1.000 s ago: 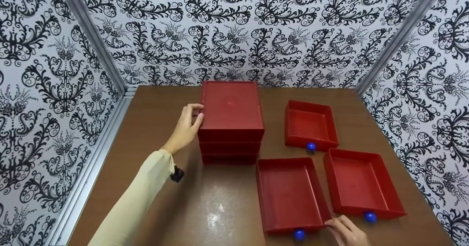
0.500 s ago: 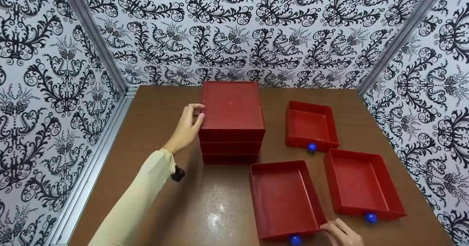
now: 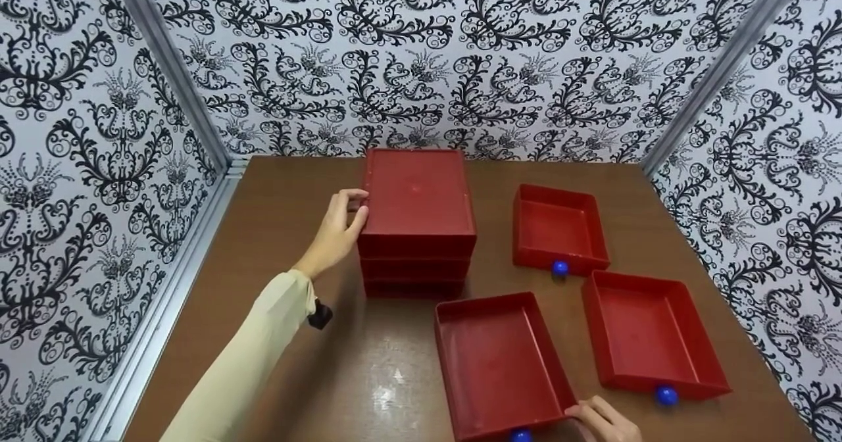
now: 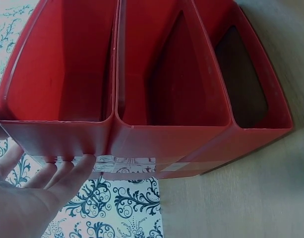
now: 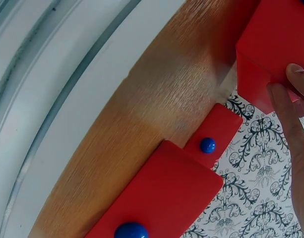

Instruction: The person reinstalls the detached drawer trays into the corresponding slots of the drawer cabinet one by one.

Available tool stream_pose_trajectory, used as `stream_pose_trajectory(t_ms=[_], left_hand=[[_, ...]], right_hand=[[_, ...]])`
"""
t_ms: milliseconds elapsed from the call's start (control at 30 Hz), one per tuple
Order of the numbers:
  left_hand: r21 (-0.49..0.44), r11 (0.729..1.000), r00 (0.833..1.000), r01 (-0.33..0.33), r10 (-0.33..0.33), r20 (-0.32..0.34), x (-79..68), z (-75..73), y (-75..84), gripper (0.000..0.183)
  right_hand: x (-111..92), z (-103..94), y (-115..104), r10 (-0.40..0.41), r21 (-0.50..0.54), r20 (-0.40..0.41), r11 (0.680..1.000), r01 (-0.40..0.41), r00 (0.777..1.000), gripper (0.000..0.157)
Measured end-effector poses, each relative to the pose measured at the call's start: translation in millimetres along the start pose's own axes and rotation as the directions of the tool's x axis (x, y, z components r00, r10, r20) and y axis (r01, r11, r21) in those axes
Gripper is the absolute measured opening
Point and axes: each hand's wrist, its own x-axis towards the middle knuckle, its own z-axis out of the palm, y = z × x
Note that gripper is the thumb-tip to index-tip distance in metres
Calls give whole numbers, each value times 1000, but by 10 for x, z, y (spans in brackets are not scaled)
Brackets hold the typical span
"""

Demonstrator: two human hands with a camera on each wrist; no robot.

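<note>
A red plastic drawer cabinet [image 3: 418, 192] with stacked compartments stands at the back middle of the table. My left hand [image 3: 332, 235] touches its left side near the top. In the left wrist view, the fingers [image 4: 67, 176] lie against the side wall of the cabinet [image 4: 166, 144], whose compartments face the camera without drawers. My right hand [image 3: 605, 419] pinches the front right corner of a red drawer [image 3: 496, 363] with a blue knob [image 3: 521, 435]. The right wrist view shows thumb and finger of my right hand [image 5: 295, 124] at the corner of this drawer [image 5: 275, 49].
Two more red drawers lie to the right on the brown table [image 3: 276, 179]: a smaller one [image 3: 559, 225] at the back and a larger one [image 3: 644, 330] in front, each with a blue knob. Patterned walls [image 3: 421, 67] and metal rails [image 3: 171, 291] bound the table.
The right hand has moved the held drawer leftward and a little nearer to me, turning it slightly. The left hand stays against the cabinet.
</note>
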Motion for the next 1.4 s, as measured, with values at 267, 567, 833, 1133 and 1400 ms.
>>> stream_pose_trajectory(t_ms=[267,567,833,1133,1400], left_hand=[[-10,1000,1000,-3,3,4,7,1,-11,29],[-20,1000,1000,-1,1,4,14,4,8,29],[-24,1000,1000,2,-2,6,13,6,10,29],[9,1000,1000,-26,26,2,1,-22,24,28],[3,1000,1000,-18,18,1,8,-5,2,29]], right_hand=[[43,64,-35,-25,13,-9,1000,25,1000,35],[84,145,-45,-49,33,-22,998,50,999,32],[111,177,-54,-55,54,13,997,54,998,25],[161,291,-59,-95,45,-43,994,97,995,34],[195,357,-55,-116,118,-14,986,117,993,31]])
